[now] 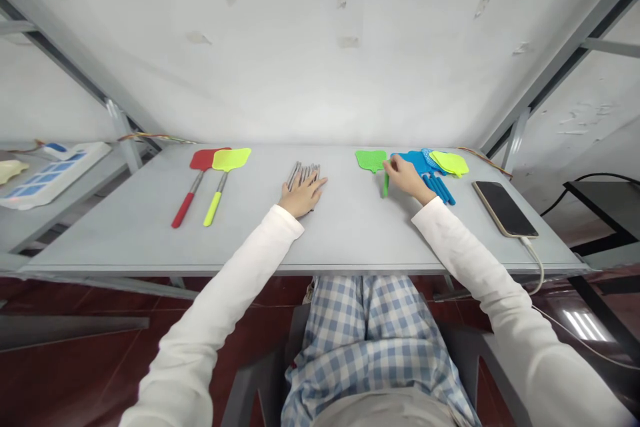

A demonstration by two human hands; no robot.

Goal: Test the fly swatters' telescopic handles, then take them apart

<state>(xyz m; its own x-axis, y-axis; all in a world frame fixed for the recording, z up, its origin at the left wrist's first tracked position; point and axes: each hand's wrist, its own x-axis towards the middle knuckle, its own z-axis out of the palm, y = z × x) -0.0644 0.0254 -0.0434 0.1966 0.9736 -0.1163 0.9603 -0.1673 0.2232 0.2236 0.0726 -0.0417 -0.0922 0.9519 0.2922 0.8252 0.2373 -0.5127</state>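
My left hand [300, 195] lies with fingers spread over several thin metal rods [311, 173] in the middle of the table. Between the fingers of my right hand [404, 177] is a green handle [386, 185], held roughly upright by its upper end. Just left of it lies a green fly swatter head [371, 160], with no rod on it. Beyond and to the right of my right hand are blue swatter heads [417, 160], partly hidden by the hand. Several blue handles [440, 189] lie beside my wrist, and yellow-green swatter heads [451, 163] overlap the blue ones.
A red fly swatter [191, 195] and a yellow-green fly swatter [223, 190], both full length, lie on the left. A phone [505, 209] with a white cable rests at the right. A white power strip [55, 175] sits on the left-hand surface. The wall borders the table's back.
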